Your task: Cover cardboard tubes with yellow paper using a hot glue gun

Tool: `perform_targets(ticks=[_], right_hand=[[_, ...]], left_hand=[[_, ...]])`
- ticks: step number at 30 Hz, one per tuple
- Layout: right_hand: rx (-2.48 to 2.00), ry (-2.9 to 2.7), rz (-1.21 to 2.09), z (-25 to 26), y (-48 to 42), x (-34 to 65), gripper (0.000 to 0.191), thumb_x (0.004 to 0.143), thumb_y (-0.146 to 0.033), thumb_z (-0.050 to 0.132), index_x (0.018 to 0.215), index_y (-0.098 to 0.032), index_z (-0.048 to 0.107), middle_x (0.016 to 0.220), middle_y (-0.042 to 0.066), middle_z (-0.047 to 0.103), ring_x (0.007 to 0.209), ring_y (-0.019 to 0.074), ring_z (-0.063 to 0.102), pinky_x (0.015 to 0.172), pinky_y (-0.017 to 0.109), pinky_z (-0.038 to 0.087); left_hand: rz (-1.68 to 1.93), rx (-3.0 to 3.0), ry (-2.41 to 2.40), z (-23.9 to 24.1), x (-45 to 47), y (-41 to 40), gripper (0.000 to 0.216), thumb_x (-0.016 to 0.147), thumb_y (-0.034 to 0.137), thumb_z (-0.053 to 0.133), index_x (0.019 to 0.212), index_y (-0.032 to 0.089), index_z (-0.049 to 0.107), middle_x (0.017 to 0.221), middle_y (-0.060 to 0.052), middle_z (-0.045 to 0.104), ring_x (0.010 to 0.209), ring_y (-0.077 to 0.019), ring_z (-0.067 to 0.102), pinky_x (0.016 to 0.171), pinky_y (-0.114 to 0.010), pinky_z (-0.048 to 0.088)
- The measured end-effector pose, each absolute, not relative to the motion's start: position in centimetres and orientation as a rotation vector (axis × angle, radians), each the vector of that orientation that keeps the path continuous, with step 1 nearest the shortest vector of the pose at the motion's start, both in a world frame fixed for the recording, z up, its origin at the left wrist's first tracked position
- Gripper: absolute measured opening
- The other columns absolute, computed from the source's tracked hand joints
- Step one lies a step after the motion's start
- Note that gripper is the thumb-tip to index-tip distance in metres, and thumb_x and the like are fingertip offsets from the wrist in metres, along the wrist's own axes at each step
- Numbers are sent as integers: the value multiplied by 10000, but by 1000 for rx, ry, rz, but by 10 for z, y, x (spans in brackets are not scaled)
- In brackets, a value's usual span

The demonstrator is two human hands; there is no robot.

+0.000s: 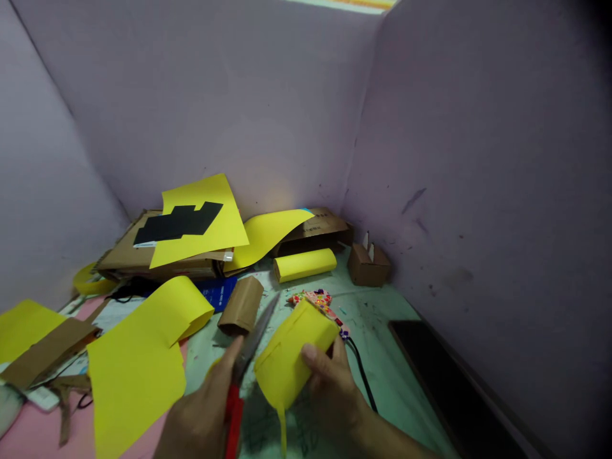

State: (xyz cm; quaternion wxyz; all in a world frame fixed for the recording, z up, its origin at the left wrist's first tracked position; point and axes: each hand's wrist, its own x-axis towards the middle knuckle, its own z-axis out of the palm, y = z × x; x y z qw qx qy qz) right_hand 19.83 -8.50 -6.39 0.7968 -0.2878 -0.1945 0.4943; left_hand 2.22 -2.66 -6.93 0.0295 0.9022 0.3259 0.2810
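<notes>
My left hand (201,417) is closed round the red handles of a pair of scissors (253,344), whose grey blades point up and away. My right hand (332,386) grips a yellow paper-wrapped roll (291,357) just right of the blades, thumb on top. A thin yellow strip hangs from the roll's lower edge. Both hands are low in the view, above the green mat (382,357).
Loose yellow sheets (138,363) lie to the left. A brown cardboard tube (241,306), a yellow roll (306,263), a small brown box (367,264), flat cardboard boxes (138,255), a patterned scrap (318,299) and a black cable (361,373) lie beyond. Purple walls enclose the desk.
</notes>
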Motion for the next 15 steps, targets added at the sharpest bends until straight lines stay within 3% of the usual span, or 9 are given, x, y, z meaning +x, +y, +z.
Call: perform_targets(ticks=[2, 4, 7, 15], right_hand=[[-602, -323, 1119, -61, -83, 205, 475, 569, -309, 800, 995, -227, 606, 789, 15, 716, 711, 230, 670, 677, 365, 538], [-612, -237, 1132, -58, -81, 213, 428, 538, -311, 809, 916, -209, 635, 785, 21, 724, 710, 230, 672, 687, 364, 542], [-641, -183, 1133, -55, -78, 220, 376, 511, -332, 817, 823, -194, 658, 751, 32, 728, 676, 228, 666, 662, 361, 543], [-645, -82, 1193, -51, -78, 221, 419, 487, -306, 830, 853, -159, 687, 790, 67, 754, 722, 248, 681, 696, 376, 557]], left_hand=[[766, 2723, 1287, -58, 18, -18, 474, 892, 255, 352, 1360, 312, 307, 1128, -48, 684, 744, -201, 712, 584, -275, 537], [448, 2663, 1525, -47, 15, -8, 384, 893, 337, 338, 1265, 313, 431, 975, -40, 731, 752, -258, 710, 564, -335, 528], [-2, 2564, 1616, -37, 16, -1, 304, 882, 324, 293, 1039, 257, 544, 791, -65, 738, 722, -307, 702, 556, -380, 489], [-60, 2426, 1848, -34, 13, -4, 189, 840, 212, 293, 805, 203, 478, 663, -125, 686, 622, -316, 681, 515, -362, 410]])
